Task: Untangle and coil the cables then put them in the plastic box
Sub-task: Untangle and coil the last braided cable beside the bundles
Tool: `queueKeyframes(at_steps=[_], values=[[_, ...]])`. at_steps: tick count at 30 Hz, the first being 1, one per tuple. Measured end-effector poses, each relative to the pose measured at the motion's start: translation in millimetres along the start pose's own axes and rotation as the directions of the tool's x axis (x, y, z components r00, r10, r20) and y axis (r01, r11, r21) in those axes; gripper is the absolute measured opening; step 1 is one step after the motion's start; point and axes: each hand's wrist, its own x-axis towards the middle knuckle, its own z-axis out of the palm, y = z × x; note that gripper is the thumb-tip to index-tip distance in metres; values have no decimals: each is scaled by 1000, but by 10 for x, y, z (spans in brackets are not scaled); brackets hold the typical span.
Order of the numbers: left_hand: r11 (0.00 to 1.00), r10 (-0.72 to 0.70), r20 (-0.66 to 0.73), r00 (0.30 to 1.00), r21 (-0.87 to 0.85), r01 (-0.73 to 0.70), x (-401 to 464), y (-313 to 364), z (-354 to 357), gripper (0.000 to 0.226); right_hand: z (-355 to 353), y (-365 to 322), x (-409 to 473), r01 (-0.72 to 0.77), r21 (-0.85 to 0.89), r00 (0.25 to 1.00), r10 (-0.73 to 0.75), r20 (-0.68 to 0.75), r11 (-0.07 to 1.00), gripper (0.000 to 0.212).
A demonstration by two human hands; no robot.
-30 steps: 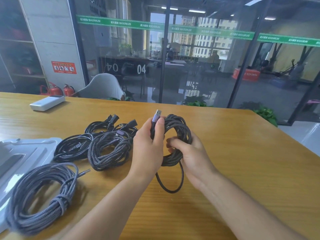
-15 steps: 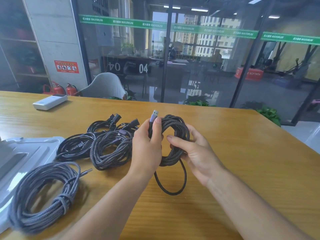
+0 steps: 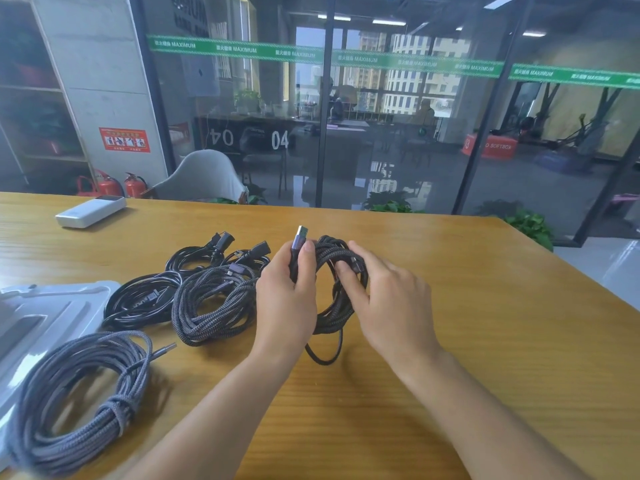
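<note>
Above the wooden table I hold a dark braided cable coil (image 3: 329,317) upright between both hands. My left hand (image 3: 287,299) grips its left side, thumb pressing the purple USB plug (image 3: 300,239) that sticks up. My right hand (image 3: 388,303) holds the right side, thumb inside the loop and fingers over the outside, with a small connector showing between them. A short loose loop (image 3: 325,358) hangs below the coil. The translucent plastic box (image 3: 52,306) lies at the left edge.
A tied grey cable coil (image 3: 79,400) lies front left, partly on the box. A loose braided bundle (image 3: 214,303) and black cables (image 3: 145,299) lie left of my hands. A white power bank (image 3: 90,211) sits far left. The table's right edge (image 3: 571,271) runs diagonally.
My right hand has shifted from beneath the coil up onto its right side, fingers now over the strands. The hanging loop has grown shorter. My left hand keeps its grip.
</note>
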Motion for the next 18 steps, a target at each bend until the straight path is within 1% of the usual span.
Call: queueKeyframes(at_steps=[2,3,5,7,9,10,13,15,18], values=[[1000,12,-11,1000,-7,-12,-4,21,14,37,9,5,1,45,0,994,-45,-99,999,56],[1000,22,-17,1000,-7,-22,-8,27,16,37,4,3,10,62,-1,991,-62,-118,998,57],[999,37,-23,999,8,-36,-10,33,13,35,3,9,16,95,-57,989,-101,-106,994,60],[999,35,-31,999,35,-34,4,10,-13,36,17,23,32,133,-178,987,-146,-61,975,64],[1000,9,-38,999,21,-9,29,-14,-46,37,34,44,52,182,-269,977,-204,-55,946,62],[1000,-8,-38,999,7,8,42,-23,-57,37,36,47,61,208,-268,969,-236,-77,941,58],[998,-47,-25,999,-33,46,54,-28,-48,41,45,63,51,290,-138,933,-312,-179,947,45],[997,-56,-15,998,-46,55,43,-24,-51,41,53,86,33,291,4,938,-284,-199,957,39],[993,-83,0,997,-86,82,34,-8,-81,38,69,108,30,216,173,969,-190,-155,961,26]])
